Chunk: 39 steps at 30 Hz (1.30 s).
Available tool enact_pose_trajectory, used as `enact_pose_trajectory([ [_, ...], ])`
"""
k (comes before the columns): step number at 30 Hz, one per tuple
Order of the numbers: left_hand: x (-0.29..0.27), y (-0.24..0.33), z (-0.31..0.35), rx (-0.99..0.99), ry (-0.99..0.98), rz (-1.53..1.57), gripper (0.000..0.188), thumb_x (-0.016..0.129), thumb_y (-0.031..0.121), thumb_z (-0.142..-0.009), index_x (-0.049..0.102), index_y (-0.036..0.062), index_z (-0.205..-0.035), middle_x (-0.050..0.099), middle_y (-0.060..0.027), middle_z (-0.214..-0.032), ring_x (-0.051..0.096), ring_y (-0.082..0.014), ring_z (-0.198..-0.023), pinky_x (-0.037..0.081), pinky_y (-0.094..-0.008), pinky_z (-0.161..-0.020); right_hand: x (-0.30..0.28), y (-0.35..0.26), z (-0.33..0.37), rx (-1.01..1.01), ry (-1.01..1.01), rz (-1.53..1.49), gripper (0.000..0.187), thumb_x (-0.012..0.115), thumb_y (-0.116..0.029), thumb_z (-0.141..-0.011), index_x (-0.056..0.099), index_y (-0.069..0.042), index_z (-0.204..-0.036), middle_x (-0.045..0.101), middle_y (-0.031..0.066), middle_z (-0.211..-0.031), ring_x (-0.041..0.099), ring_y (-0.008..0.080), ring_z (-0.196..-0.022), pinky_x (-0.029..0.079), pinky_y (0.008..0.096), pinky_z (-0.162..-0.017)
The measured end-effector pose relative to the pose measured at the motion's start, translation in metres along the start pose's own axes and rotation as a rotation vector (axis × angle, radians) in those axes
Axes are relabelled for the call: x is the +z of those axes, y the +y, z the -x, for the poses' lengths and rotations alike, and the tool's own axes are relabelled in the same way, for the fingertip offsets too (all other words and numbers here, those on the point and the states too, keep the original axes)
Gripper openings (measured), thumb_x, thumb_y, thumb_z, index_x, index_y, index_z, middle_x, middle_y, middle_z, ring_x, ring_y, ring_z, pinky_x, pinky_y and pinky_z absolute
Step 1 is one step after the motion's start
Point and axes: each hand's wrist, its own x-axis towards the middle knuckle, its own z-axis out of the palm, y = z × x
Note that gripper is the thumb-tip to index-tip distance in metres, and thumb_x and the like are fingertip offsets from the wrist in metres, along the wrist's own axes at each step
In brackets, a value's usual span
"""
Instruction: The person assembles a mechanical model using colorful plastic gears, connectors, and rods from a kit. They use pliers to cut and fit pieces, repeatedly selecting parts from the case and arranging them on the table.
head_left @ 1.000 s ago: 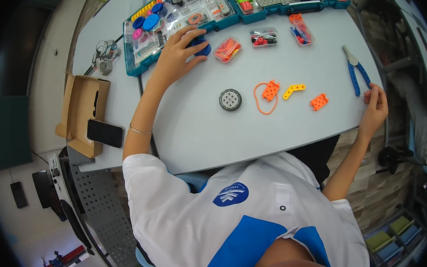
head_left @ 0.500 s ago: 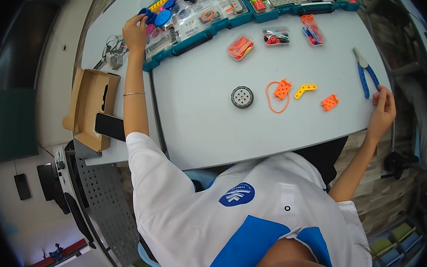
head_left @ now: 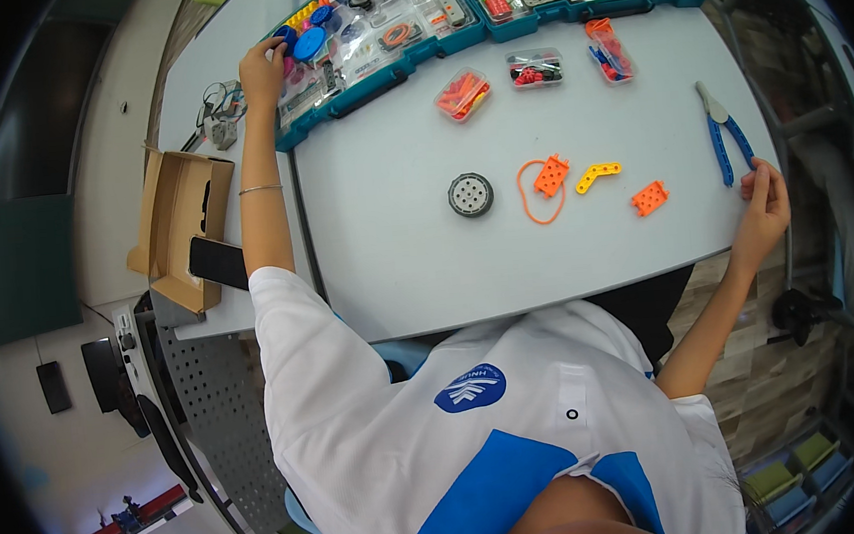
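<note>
My left hand (head_left: 264,76) is stretched to the far left, at the near-left part of an open teal case (head_left: 358,97) of building parts. Its fingers close at a blue round part (head_left: 288,39); their grip is partly hidden. Beside it lies a larger blue disc (head_left: 309,44). My right hand (head_left: 765,208) is at the table's right edge, fingertips together at the handle end of blue-handled pliers (head_left: 719,128). A grey wheel with a black tyre (head_left: 471,195), an orange block (head_left: 551,176) with an orange band (head_left: 533,214), a yellow angled beam (head_left: 597,175) and another orange block (head_left: 649,199) lie mid-table.
Three small clear boxes stand before the case: one with orange parts (head_left: 463,94), one with dark and red parts (head_left: 535,69), one with red and blue parts (head_left: 612,56). At left are an open cardboard box (head_left: 177,211), a black phone (head_left: 218,262) and a wired grey module (head_left: 222,133).
The whole view has shifted slightly, moving the table things a little left and up. My left hand stays at the blue parts, my right at the pliers' handle; the mid-table parts keep their arrangement.
</note>
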Motion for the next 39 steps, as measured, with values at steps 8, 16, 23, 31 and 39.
enact_pose_trajectory([
  [8,-0.004,-0.005,0.004,-0.031,0.097,0.047,0.020,0.073,0.022,-0.087,0.078,0.0088,-0.101,0.075,-0.0156,-0.097,0.072,-0.0300,-0.091,0.053,-0.0366,-0.085,0.002,-0.003,0.000,0.015,0.003,0.019,0.021,0.059,-0.019,-0.102,0.071,-0.002,-0.104,0.060,-0.0022,-0.077,0.054,0.0055,-0.073,0.044,0.0203,-0.068],
  [16,-0.008,0.056,0.000,0.093,0.033,0.318,0.020,0.075,0.018,-0.085,0.078,0.0086,-0.102,0.074,-0.0148,-0.104,0.070,-0.0292,-0.100,0.052,-0.0359,-0.092,-0.001,-0.001,0.000,0.022,-0.005,0.024,0.021,0.059,-0.019,-0.102,0.071,-0.001,-0.105,0.060,-0.0022,-0.078,0.053,0.0052,-0.073,0.043,0.0200,-0.067],
  [23,0.011,0.080,0.002,0.300,-0.109,0.258,0.018,0.072,0.015,-0.087,0.077,0.0076,-0.102,0.074,-0.0118,-0.105,0.068,-0.0268,-0.103,0.049,-0.0371,-0.097,0.001,-0.004,0.002,0.015,-0.005,0.014,0.021,0.059,-0.019,-0.102,0.071,-0.002,-0.106,0.060,-0.0025,-0.078,0.053,0.0048,-0.073,0.043,0.0200,-0.067],
  [31,0.017,0.102,0.009,0.258,-0.175,0.250,0.017,0.067,0.014,-0.092,0.074,0.0057,-0.105,0.074,-0.0110,-0.100,0.068,-0.0293,-0.092,0.051,-0.0376,-0.086,0.001,-0.006,0.002,0.021,0.000,0.004,0.021,0.059,-0.019,-0.101,0.071,-0.002,-0.104,0.059,-0.0028,-0.076,0.052,0.0044,-0.072,0.041,0.0195,-0.066],
  [39,-0.016,0.208,0.033,0.694,-0.047,0.293,0.017,0.074,0.015,-0.087,0.078,0.0171,-0.103,0.068,-0.0036,-0.123,0.061,-0.0241,-0.118,0.048,-0.0373,-0.097,0.003,-0.008,0.001,0.020,-0.008,-0.021,0.020,0.058,-0.016,-0.101,0.071,-0.001,-0.103,0.060,-0.0025,-0.076,0.052,0.0044,-0.072,0.040,0.0196,-0.066],
])
